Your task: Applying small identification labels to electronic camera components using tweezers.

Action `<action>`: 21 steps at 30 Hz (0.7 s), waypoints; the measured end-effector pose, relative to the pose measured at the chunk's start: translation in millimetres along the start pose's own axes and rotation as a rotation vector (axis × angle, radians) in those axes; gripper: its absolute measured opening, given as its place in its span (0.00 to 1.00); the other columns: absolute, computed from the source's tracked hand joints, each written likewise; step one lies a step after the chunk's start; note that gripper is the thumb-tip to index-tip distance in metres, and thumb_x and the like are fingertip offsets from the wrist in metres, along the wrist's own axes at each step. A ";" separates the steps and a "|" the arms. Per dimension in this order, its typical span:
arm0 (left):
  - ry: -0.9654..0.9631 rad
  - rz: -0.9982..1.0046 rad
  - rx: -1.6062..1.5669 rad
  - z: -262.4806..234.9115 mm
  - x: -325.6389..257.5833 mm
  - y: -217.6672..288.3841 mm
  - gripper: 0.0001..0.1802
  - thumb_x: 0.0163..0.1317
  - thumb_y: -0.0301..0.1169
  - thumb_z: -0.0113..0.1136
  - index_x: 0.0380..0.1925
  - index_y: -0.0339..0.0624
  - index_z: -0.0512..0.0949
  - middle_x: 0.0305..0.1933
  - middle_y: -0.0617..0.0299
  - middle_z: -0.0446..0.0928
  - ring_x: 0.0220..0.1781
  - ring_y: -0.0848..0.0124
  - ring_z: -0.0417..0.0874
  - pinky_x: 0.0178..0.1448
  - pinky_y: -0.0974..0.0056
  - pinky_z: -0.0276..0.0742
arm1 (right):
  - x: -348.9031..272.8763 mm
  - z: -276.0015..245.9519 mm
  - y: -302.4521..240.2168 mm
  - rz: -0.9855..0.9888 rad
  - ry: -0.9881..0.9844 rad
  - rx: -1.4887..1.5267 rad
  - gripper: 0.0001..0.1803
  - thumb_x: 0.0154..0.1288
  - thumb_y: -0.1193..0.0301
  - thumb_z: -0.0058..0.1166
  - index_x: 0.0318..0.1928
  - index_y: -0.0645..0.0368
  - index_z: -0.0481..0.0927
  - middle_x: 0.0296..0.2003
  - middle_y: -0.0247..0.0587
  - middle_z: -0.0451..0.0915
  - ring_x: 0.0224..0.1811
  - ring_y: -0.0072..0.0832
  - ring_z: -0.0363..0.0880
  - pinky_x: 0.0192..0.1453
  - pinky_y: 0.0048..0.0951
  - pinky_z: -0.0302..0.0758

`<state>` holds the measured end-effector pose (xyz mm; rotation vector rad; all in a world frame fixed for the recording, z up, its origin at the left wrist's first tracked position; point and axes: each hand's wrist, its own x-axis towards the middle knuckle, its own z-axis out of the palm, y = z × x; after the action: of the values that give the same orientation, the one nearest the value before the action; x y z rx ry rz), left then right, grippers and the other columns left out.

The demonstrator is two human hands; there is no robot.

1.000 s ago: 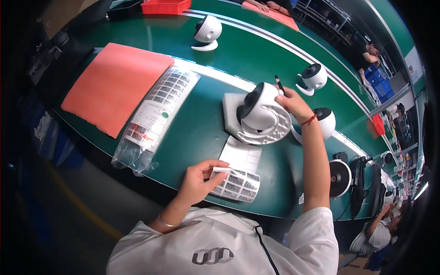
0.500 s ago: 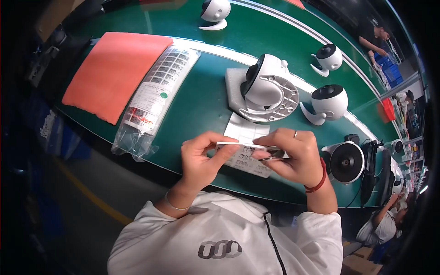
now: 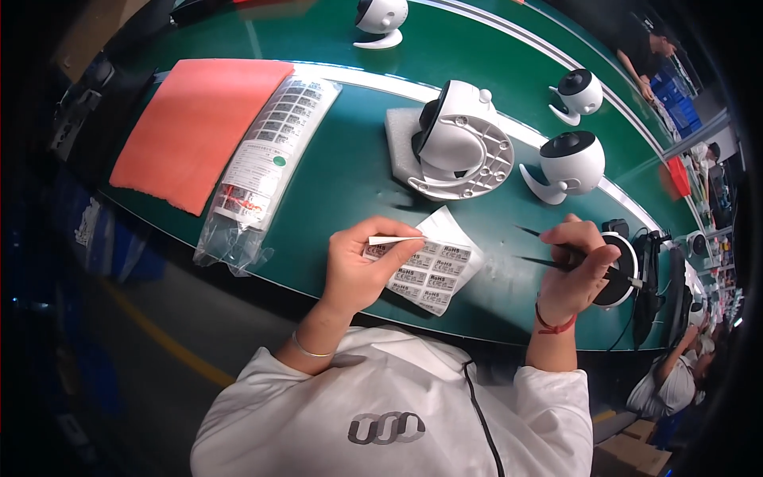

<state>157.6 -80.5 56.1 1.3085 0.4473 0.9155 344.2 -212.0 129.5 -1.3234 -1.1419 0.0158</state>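
My left hand (image 3: 354, 266) pinches a folded sheet of small grey printed stickers (image 3: 427, 275) by its left upper edge, just above the near part of the table. A white backing part of the sheet sticks out behind it. To the right, my right hand (image 3: 574, 274) is closed round black tweezers (image 3: 544, 261); their two tips are apart and point left toward the sheet, not touching it. Beyond both hands, a white ball-shaped device (image 3: 455, 151) lies tilted on a white foam pad (image 3: 402, 147), its ribbed base underside facing me.
More white devices stand behind: one at right (image 3: 574, 163), one farther back (image 3: 579, 94), one at the far edge (image 3: 381, 20). A round black-faced device (image 3: 624, 274) is partly hidden by my right hand. At left lie an orange foam sheet (image 3: 199, 127) and a bagged sticker roll (image 3: 266, 163).
My right hand has moved right, away from the sticker sheet, and the tweezers now show open. The sheet has swung round in my left hand, its stickers facing up.
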 end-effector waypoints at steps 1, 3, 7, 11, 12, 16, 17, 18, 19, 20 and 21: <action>-0.003 -0.006 0.002 1.8 1.3 -0.8 0.05 0.58 0.20 0.67 0.35 0.34 0.82 0.35 0.59 0.85 0.36 0.79 0.83 0.40 0.74 0.79 | -0.5 3.3 -2.0 0.006 0.003 -0.001 0.32 0.74 0.50 0.36 0.29 0.65 0.81 0.21 0.35 0.76 0.18 0.16 0.60 0.21 0.20 0.52; -0.003 0.018 0.030 5.1 3.3 -1.9 0.07 0.58 0.20 0.67 0.37 0.34 0.82 0.36 0.59 0.85 0.37 0.79 0.83 0.41 0.73 0.80 | -0.7 10.0 -5.2 0.100 0.025 0.058 0.21 0.69 0.59 0.52 0.32 0.67 0.82 0.21 0.35 0.78 0.18 0.14 0.63 0.22 0.17 0.57; 0.053 0.044 0.046 7.7 3.1 2.6 0.08 0.58 0.19 0.66 0.38 0.33 0.80 0.37 0.59 0.85 0.39 0.79 0.83 0.41 0.73 0.80 | 6.1 11.0 -13.8 0.547 -0.218 0.368 0.16 0.46 0.86 0.69 0.38 0.70 0.81 0.25 0.35 0.80 0.25 0.14 0.74 0.28 0.14 0.68; 0.120 0.005 -0.061 10.6 2.0 5.9 0.07 0.57 0.20 0.68 0.35 0.33 0.80 0.35 0.59 0.85 0.36 0.80 0.83 0.38 0.74 0.79 | -3.6 15.7 -20.1 0.438 -0.333 0.174 0.19 0.45 0.86 0.69 0.42 0.69 0.83 0.32 0.38 0.82 0.32 0.21 0.81 0.37 0.22 0.80; 0.086 0.017 0.009 5.7 0.2 3.8 0.08 0.56 0.21 0.69 0.34 0.33 0.80 0.33 0.59 0.85 0.35 0.80 0.82 0.37 0.74 0.78 | -1.8 15.1 -17.1 0.222 -0.385 0.060 0.19 0.45 0.85 0.70 0.41 0.69 0.83 0.33 0.40 0.83 0.34 0.22 0.82 0.37 0.22 0.80; 0.032 0.061 0.120 0.0 -1.5 -0.4 0.08 0.55 0.22 0.71 0.33 0.33 0.81 0.29 0.61 0.84 0.31 0.82 0.81 0.34 0.76 0.76 | -1.9 18.6 -12.1 -0.028 -0.395 -0.082 0.15 0.46 0.82 0.71 0.37 0.68 0.84 0.34 0.45 0.85 0.39 0.30 0.85 0.38 0.24 0.80; 0.013 0.114 0.171 -0.5 -1.8 -0.7 0.09 0.55 0.22 0.71 0.35 0.33 0.81 0.29 0.60 0.84 0.32 0.82 0.82 0.34 0.76 0.76 | -2.3 19.0 -10.3 -0.069 -0.386 -0.088 0.14 0.46 0.82 0.71 0.37 0.68 0.84 0.34 0.45 0.85 0.38 0.31 0.85 0.37 0.25 0.80; 0.013 0.110 0.172 0.8 -2.3 -0.1 0.09 0.55 0.22 0.71 0.35 0.33 0.81 0.29 0.60 0.84 0.32 0.82 0.82 0.34 0.76 0.76 | -2.5 19.1 -10.0 -0.065 -0.386 -0.087 0.14 0.46 0.82 0.71 0.37 0.68 0.84 0.34 0.45 0.85 0.38 0.31 0.85 0.37 0.25 0.80; 0.003 0.132 0.158 3.5 -2.0 1.6 0.13 0.55 0.21 0.70 0.40 0.33 0.79 0.31 0.58 0.85 0.33 0.81 0.82 0.35 0.76 0.76 | -2.4 19.1 -10.4 -0.048 -0.398 -0.080 0.13 0.47 0.82 0.70 0.36 0.67 0.84 0.34 0.45 0.85 0.37 0.33 0.85 0.38 0.26 0.80; -0.007 0.154 0.143 5.3 -1.9 3.5 0.17 0.56 0.20 0.69 0.45 0.33 0.78 0.33 0.56 0.85 0.34 0.80 0.83 0.36 0.76 0.77 | -2.5 19.2 -10.5 -0.032 -0.409 -0.072 0.12 0.47 0.82 0.70 0.35 0.67 0.84 0.33 0.46 0.85 0.36 0.34 0.86 0.38 0.27 0.80; -0.008 0.151 0.142 5.2 -2.4 5.5 0.17 0.56 0.20 0.69 0.45 0.33 0.78 0.33 0.56 0.85 0.34 0.80 0.83 0.36 0.76 0.77 | -2.8 20.0 -10.4 -0.028 -0.408 -0.073 0.12 0.47 0.82 0.70 0.35 0.67 0.84 0.33 0.46 0.85 0.36 0.34 0.86 0.38 0.27 0.80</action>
<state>158.3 -85.6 62.1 1.4911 0.4174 1.0177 323.8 -202.3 132.1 -1.4065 -1.5167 0.2343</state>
